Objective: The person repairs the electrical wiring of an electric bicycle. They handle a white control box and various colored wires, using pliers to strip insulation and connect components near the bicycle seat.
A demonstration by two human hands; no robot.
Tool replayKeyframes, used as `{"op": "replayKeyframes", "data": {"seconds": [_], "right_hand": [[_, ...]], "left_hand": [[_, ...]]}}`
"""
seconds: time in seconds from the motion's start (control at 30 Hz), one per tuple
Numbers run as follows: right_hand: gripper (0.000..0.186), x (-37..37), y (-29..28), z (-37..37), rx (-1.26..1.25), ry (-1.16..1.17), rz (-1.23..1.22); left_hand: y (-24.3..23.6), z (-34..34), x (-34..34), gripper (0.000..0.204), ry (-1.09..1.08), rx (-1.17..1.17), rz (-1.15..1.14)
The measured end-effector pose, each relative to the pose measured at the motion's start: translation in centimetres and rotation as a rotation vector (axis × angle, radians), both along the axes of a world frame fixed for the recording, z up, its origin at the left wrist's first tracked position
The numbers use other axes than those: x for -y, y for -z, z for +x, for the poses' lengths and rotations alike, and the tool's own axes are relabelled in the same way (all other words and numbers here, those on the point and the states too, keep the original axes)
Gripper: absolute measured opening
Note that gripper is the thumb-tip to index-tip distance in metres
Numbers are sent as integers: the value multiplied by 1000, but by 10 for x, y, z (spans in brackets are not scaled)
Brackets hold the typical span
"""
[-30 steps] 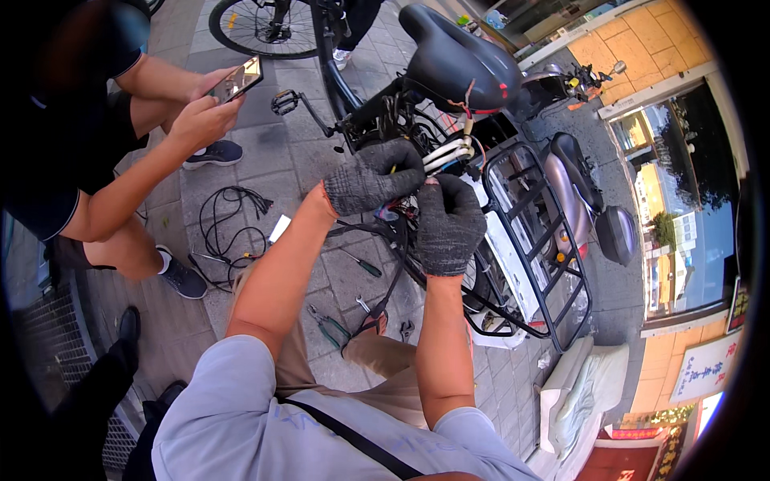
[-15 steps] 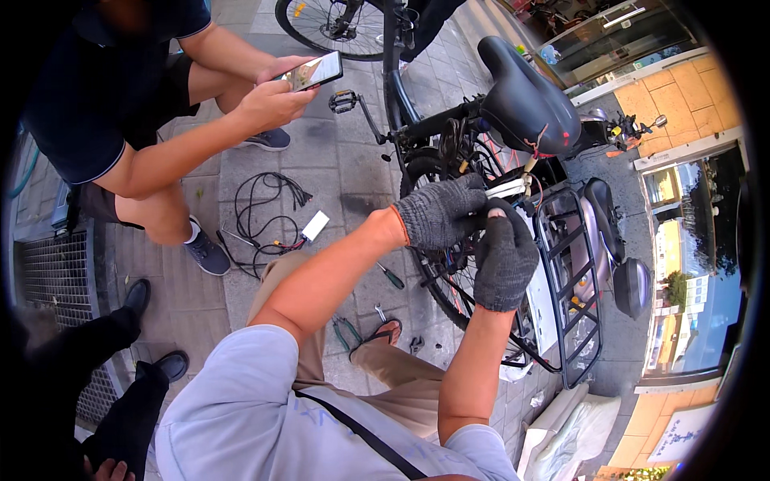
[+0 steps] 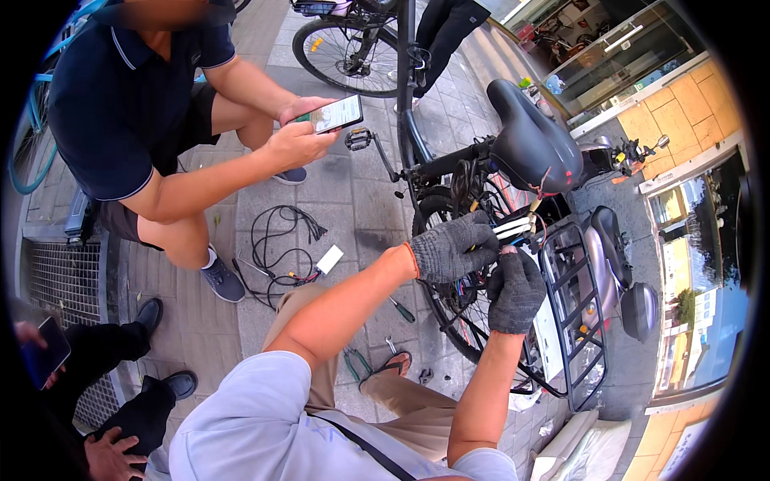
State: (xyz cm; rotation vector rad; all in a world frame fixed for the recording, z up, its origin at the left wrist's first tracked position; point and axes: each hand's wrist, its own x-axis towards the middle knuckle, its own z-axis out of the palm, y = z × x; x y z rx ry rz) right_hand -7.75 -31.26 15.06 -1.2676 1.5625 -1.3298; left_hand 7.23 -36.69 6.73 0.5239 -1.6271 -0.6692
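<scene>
Both my hands wear dark grey knit gloves and meet at the wiring below the black saddle (image 3: 536, 144) of a bicycle. My left hand (image 3: 455, 248) is closed, its fingertips beside two white strips (image 3: 513, 230) among the loose wires. Just to the right, my right hand (image 3: 515, 293) pinches at the same wiring, with a bare thumb tip showing. What either hand grips is hidden by the fingers. Under my hands is the rear wheel, and the black rear rack (image 3: 573, 313) stands right of my right hand.
A white box (image 3: 330, 259) with black cables lies on the paving, near a screwdriver (image 3: 403, 311), pliers (image 3: 354, 365) and a wrench (image 3: 391, 345). At left, a crouching person holds a phone (image 3: 337, 115); another person's legs and phone (image 3: 48, 353) show lower left. A scooter (image 3: 597, 264) stands at right.
The whole view has shifted, so the scene sits lower and slightly right. Both my hands stay at the wiring, with fingers slightly rearranged. The lower-left person's phone has come into view.
</scene>
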Motion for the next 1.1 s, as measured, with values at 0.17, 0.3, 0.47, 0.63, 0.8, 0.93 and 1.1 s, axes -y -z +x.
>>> {"op": "replayKeyframes", "data": {"seconds": [0.17, 0.3, 0.47, 0.63, 0.8, 0.93, 1.1], "right_hand": [[26, 18, 17, 0, -308, 69, -120], [33, 29, 29, -2, -647, 87, -187], [31, 23, 28, 3, -384, 87, -96], [33, 31, 40, -2, -234, 33, -128], [41, 41, 58, -14, -296, 64, -219], [36, 23, 54, -13, 154, -122, -77], [34, 10, 60, -27, 534, -233, -19]], "left_hand": [[6, -6, 1, 22, -23, -43, -79], [13, -8, 1, 33, -109, 89, -86], [12, -4, 2, 30, -19, 87, -47], [10, -2, 6, 24, 31, 24, -87], [4, 0, 5, 22, 41, 95, -49], [4, 8, 2, 23, 23, -30, -30], [-4, 7, -3, 28, 110, -30, 167]]}}
